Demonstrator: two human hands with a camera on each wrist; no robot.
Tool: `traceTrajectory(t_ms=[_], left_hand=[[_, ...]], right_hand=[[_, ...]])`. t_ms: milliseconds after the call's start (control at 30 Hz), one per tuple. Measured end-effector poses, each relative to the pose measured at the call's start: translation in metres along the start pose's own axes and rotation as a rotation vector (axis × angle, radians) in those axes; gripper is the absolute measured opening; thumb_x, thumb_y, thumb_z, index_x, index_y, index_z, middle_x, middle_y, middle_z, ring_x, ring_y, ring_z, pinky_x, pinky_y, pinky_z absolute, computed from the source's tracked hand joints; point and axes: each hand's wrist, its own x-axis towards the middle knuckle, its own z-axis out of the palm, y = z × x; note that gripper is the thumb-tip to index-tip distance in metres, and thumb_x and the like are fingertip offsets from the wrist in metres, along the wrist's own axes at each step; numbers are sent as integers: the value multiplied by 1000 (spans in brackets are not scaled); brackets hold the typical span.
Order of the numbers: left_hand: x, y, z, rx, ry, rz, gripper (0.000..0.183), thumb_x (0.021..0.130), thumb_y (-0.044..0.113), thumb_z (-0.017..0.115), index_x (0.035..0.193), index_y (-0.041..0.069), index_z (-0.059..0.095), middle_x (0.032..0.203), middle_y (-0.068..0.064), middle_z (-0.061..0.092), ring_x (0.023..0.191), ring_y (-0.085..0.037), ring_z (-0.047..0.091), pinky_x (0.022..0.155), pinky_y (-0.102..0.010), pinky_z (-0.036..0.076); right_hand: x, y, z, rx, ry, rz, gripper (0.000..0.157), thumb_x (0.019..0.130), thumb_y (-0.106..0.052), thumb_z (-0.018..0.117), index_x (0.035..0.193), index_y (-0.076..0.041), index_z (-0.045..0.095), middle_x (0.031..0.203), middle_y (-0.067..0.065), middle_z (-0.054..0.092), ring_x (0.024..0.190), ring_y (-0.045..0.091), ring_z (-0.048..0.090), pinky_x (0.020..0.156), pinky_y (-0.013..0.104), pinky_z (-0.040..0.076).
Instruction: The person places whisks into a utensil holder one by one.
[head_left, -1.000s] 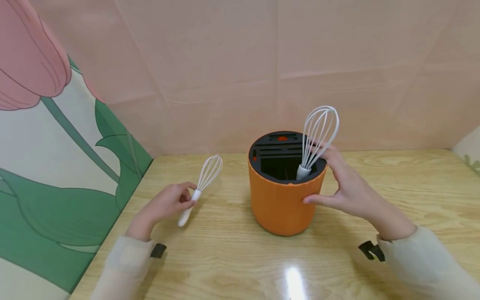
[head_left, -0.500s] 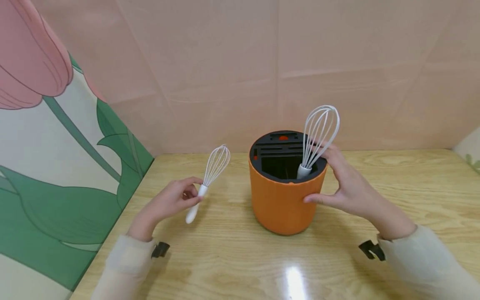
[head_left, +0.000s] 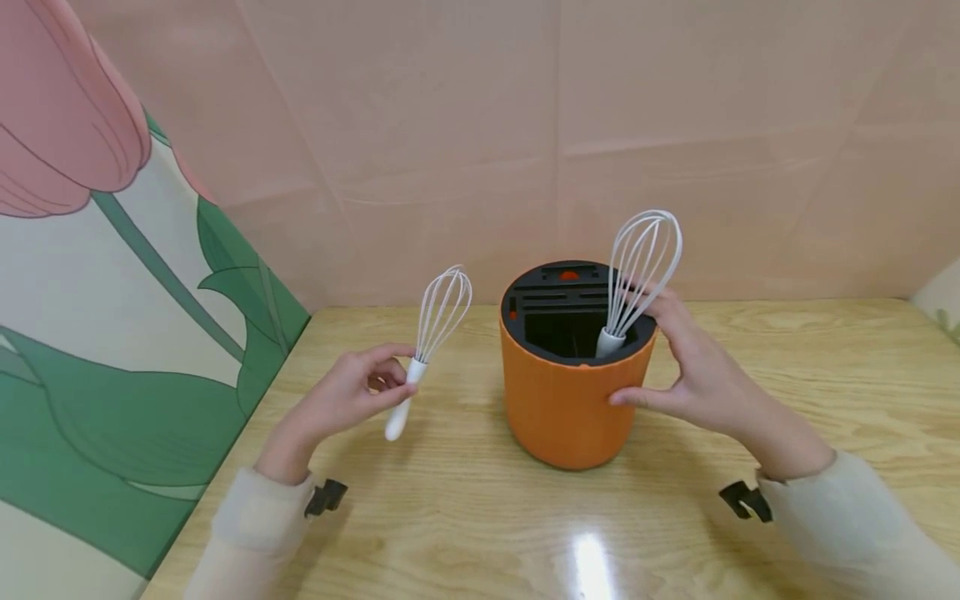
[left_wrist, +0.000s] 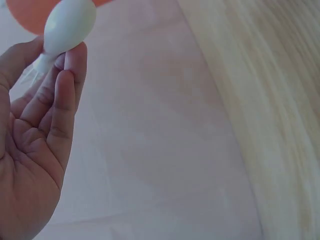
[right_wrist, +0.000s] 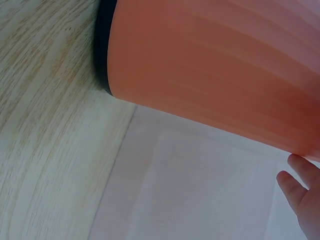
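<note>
My left hand (head_left: 352,390) pinches a white whisk (head_left: 417,369) by the upper handle, between thumb and fingers. The whisk is raised off the table, wires up and tilted right. In the left wrist view the rounded handle end (left_wrist: 70,25) shows close up. My right hand (head_left: 693,371) grips the right side of an orange utensil holder (head_left: 573,417), thumb on its front and fingers behind the rim. A second white whisk (head_left: 611,342) stands in the holder's large opening, wires upward; the rest of its handle is hidden inside. Two right fingertips touch the orange wall (right_wrist: 210,65) in the right wrist view.
The holder has a black slotted top (head_left: 562,287) and stands on a light wood table (head_left: 450,500). A plain pinkish wall covering (head_left: 450,167) rises behind the table's far edge. On the left is a panel with a tulip print (head_left: 150,417).
My left hand has lifted the whisk and moved it right, toward the holder, turning it more upright. The right hand and the holder have hardly moved.
</note>
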Motion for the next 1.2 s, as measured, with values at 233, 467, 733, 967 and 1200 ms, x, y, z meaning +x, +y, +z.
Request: traceTrajectory(t_ms=[233, 467, 733, 967, 1200], left_hand=[[0, 15, 1, 22, 8, 58, 40, 90, 7, 72, 128, 1, 60, 87, -8, 75, 76, -6, 67, 70, -25, 59], [2, 29, 4, 35, 7, 124, 39, 90, 8, 73, 127, 2, 60, 86, -7, 75, 77, -6, 68, 72, -25, 59], [5, 43, 7, 46, 37, 208, 38, 89, 6, 73, 125, 1, 61, 85, -2, 74, 78, -6, 68, 74, -26, 60], [15, 55, 9, 7, 117, 288, 40, 86, 3, 75, 124, 1, 62, 85, -3, 74, 77, -8, 69, 72, -26, 59], [29, 68, 11, -27, 162, 365, 41, 85, 0, 75, 123, 0, 62, 85, -5, 75, 76, -10, 70, 71, -26, 60]], right_hand=[[0, 0, 1, 5, 6, -5, 118, 56, -13, 98, 154, -13, 33, 162, 7, 26, 149, 9, 22, 113, 9, 20], [0, 0, 1, 3, 13, -33, 117, 55, -13, 98, 153, -11, 34, 161, 10, 27, 149, 10, 23, 114, 9, 19], [0, -1, 0, 13, 13, -30, 117, 55, -13, 98, 153, -10, 34, 161, 9, 27, 149, 10, 23, 114, 10, 19], [0, 0, 1, 16, 19, -32, 116, 55, -12, 98, 152, -9, 34, 162, 9, 27, 149, 10, 22, 115, 10, 19], [0, 2, 2, 18, 24, -42, 116, 55, -13, 98, 152, -9, 35, 162, 8, 27, 149, 10, 22, 115, 10, 19]])
